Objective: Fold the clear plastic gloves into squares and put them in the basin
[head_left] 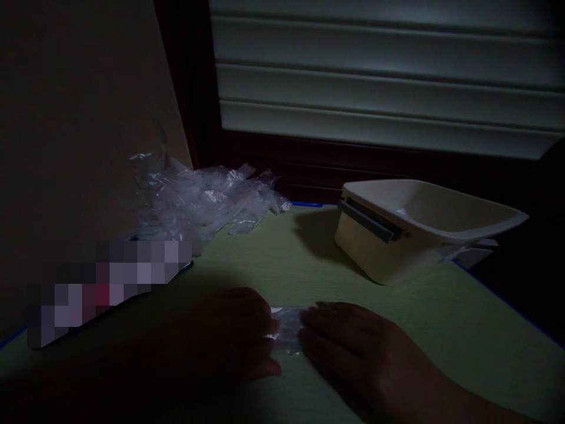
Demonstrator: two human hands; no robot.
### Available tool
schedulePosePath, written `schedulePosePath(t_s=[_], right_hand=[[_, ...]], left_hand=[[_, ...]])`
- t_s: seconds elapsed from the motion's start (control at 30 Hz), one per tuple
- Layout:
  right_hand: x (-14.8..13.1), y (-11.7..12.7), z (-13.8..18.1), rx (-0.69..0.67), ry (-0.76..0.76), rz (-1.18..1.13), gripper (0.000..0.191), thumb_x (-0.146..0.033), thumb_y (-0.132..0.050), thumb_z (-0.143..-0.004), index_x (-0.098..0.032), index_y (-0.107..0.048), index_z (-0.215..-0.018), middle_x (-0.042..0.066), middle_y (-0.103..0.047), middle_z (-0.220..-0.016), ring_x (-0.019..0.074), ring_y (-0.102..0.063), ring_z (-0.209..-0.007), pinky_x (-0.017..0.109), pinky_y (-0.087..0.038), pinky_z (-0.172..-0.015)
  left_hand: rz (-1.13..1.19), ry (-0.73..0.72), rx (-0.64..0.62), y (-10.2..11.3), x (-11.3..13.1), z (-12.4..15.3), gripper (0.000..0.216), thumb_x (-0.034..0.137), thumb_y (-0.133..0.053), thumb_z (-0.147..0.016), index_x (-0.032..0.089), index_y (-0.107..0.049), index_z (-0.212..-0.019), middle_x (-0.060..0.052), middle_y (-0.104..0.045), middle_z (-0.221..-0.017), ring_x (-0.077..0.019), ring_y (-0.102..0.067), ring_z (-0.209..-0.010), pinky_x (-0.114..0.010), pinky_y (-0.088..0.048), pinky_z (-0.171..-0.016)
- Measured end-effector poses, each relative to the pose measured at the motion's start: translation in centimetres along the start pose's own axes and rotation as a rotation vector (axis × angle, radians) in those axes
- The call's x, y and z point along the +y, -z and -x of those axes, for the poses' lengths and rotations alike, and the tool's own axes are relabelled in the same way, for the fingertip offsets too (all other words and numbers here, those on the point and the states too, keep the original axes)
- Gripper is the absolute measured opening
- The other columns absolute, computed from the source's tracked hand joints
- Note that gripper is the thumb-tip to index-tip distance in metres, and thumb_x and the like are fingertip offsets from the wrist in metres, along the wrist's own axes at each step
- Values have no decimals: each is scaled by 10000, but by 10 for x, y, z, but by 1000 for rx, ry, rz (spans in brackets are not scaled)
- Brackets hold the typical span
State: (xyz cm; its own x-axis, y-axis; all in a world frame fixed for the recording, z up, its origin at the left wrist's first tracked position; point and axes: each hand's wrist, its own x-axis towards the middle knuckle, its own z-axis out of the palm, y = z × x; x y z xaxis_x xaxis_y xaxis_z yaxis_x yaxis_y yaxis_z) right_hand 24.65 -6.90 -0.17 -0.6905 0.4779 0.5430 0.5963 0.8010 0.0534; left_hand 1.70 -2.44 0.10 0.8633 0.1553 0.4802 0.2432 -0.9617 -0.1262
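Note:
A small clear plastic bag lies flat on the pale green tabletop, between my two hands. My left hand is in deep shadow, palm down, its fingertips on the bag's left end and its thumb apart on the near side. From the other side, my right hand rests palm down, fingers stretched out flat over the bag's right end. Both ends of the bag are hidden under the fingers, and its contents, if any, cannot be made out.
A heap of crumpled clear plastic bags lies at the back left against the wall. In front of it is a pixelated flat object. A cream plastic bin with a grey handle stands at the right. Behind are slatted shutters.

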Motion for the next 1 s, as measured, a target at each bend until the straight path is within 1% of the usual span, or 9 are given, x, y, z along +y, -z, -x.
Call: schedulePosePath(t_s=[0.1, 0.2, 0.37, 0.43, 0.53, 0.67, 0.83, 0.9, 1.0], right_hand=[[0, 3, 0, -66, -14, -14, 213, -135, -472, -866, -143, -656, -974, 90, -692, -982, 187, -645, -907, 319, -536, -806], [-2, 8, 0, -110, -14, 2, 230, -146, -457, -876, -139, -655, -993, 106, -680, -1027, 189, -637, -942, 311, -534, -822], [-4, 20, -3, -246, -81, 1, 296, -247, -440, -891, -146, -625, -1099, 103, -639, -1126, 201, -612, -1005, 315, -502, -878], [-6, 21, -9, -321, -116, -25, 399, -313, -444, -885, -105, -547, -1209, 135, -559, -1228, 227, -550, -1097, 337, -465, -922], [-11, 17, -21, -456, -159, -83, 608, -436, -426, -869, -27, -397, -1318, 200, -352, -1360, 299, -367, -1240, 417, -385, -978], [-14, 10, -30, -626, -189, -231, 709, -525, -348, -873, -8, -300, -1356, 203, -196, -1401, 311, -204, -1296, 455, -273, -1030], [-7, 18, -5, -571, -182, -188, 661, -463, -334, -894, 12, -291, -1352, 201, -212, -1397, 289, -199, -1307, 464, -278, -1032], [-5, 26, 12, -500, -225, -113, 616, -423, -367, -893, -34, -296, -1365, 173, -244, -1404, 265, -229, -1306, 430, -292, -1040], [-1, 34, 34, -400, -267, -15, 605, -371, -418, -881, -136, -228, -1406, 114, -284, -1418, 239, -270, -1299, 402, -315, -1040]], left_hand=[[-22, -35, 17, 4, 6, 2, 266, 262, -378, -952, 155, -572, -804, -9, -670, -868, -130, -593, -854, -259, -446, -763], [-114, 16, 44, 8, 13, -1, 374, 252, -270, -970, 145, -583, -795, -16, -687, -798, -131, -618, -843, -261, -455, -710], [-133, 8, 24, 19, 16, -11, 422, 261, -236, -974, 139, -606, -812, -12, -707, -816, -119, -643, -809, -239, -467, -707], [-128, 10, 24, 19, 16, -12, 435, 269, -226, -974, 137, -601, -800, -22, -707, -803, -128, -646, -796, -245, -470, -691], [-119, 33, 26, 15, 17, -8, 428, 276, -217, -973, 125, -595, -839, -31, -702, -796, -141, -646, -796, -256, -472, -673], [-69, 50, 54, 8, 16, 0, 391, 300, -262, -962, 139, -592, -828, -40, -695, -833, -157, -642, -803, -271, -468, -694], [-25, 72, 37, 5, 15, 7, 350, 293, -290, -961, 129, -590, -885, -53, -692, -924, -139, -620, -926, -246, -437, -811], [-22, 89, 42, 5, 15, 8, 328, 306, -318, -956, 137, -594, -899, -45, -690, -947, -132, -614, -943, -242, -429, -826], [-5, 103, 59, 7, 14, 8, 279, 327, -381, -934, 157, -603, -922, -29, -690, -954, -131, -608, -950, -245, -429, -827]])
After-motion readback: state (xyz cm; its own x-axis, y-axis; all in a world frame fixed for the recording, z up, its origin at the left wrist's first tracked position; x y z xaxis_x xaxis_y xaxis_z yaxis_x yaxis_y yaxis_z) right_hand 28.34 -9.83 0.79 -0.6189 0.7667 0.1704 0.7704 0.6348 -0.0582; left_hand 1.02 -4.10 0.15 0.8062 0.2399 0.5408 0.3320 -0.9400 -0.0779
